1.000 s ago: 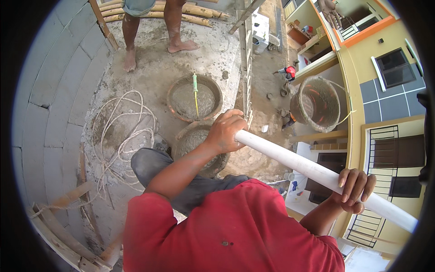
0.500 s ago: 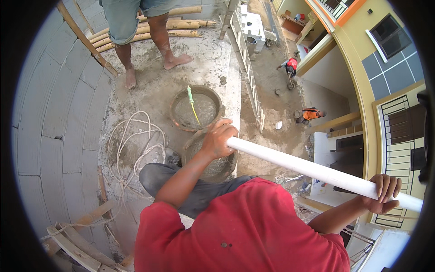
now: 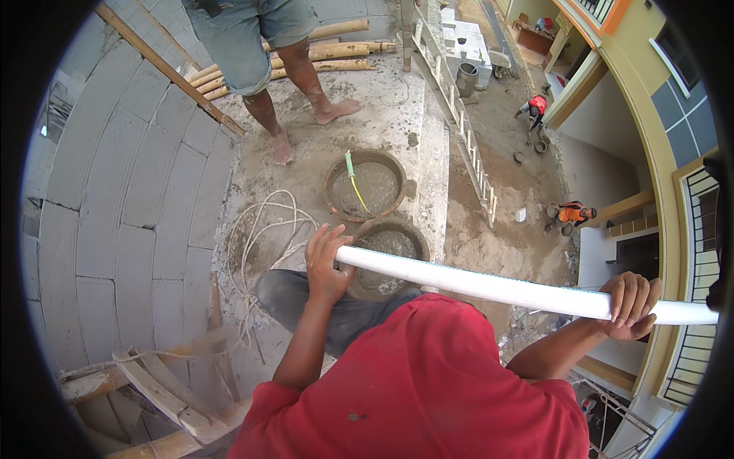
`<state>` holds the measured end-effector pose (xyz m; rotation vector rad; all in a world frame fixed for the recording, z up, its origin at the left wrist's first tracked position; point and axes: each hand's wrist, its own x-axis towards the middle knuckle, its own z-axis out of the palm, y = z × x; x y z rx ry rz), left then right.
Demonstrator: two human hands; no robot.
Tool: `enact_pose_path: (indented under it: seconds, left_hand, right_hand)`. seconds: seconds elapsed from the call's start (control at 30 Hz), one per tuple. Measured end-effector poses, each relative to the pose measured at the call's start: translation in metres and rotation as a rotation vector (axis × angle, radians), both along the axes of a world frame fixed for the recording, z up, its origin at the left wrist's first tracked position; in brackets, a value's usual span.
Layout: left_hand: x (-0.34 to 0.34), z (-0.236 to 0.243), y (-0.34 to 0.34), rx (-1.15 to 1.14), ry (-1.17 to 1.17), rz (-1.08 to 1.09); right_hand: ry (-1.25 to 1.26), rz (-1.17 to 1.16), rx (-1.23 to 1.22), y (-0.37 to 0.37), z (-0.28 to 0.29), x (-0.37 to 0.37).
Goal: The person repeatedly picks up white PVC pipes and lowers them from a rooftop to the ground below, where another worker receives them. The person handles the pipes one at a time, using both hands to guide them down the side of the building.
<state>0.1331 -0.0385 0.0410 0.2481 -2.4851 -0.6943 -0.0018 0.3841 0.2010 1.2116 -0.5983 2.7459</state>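
A long white pipe (image 3: 474, 284) lies across in front of me, from the middle to the right edge. My left hand (image 3: 327, 262) is closed about its left end, the fingers pointing up and the thumb below. Farther right, my right hand (image 3: 633, 306) wraps over the pipe with its fingers curled round it. Beneath the left end stands a round tub of wet grey mortar (image 3: 384, 264), partly covered by the pipe. Just beyond it is a second mortar tub (image 3: 367, 186), with a green-handled tool with a yellow length (image 3: 352, 174) across it.
A coiled rope (image 3: 256, 229) lies left of the tubs, beside a grey block wall (image 3: 130, 245). Another person's bare legs (image 3: 302, 76) stand beyond, near bamboo poles (image 3: 336, 52). A ladder (image 3: 462, 126) leans at the ledge's right edge. Two people (image 3: 573, 212) work far below.
My left hand has moved left with the pipe's end, and the pipe lies more level. The right hand stays closed on it. The whole view has shifted, placing the surroundings farther right.
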Motion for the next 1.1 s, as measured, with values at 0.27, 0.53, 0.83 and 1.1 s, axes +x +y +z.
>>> enact_pose_path:
  seconds: [0.27,0.53,0.83,1.1]
  left_hand:
    - [0.03,0.006,-0.004,0.024,-0.024,0.17]
    - [0.068,0.029,-0.014,-0.039,0.022,0.161]
    - [0.108,0.067,-0.022,0.098,0.253,0.153]
    - [0.099,0.077,-0.032,0.029,0.133,0.404]
  right_hand:
    - [-0.056,0.102,-0.065,-0.028,-0.024,-0.028]
    - [-0.127,0.172,-0.122,-0.045,-0.047,-0.024]
    - [-0.262,0.273,-0.254,-0.053,-0.067,-0.016]
    - [-0.347,0.286,-0.199,-0.069,-0.084,-0.009]
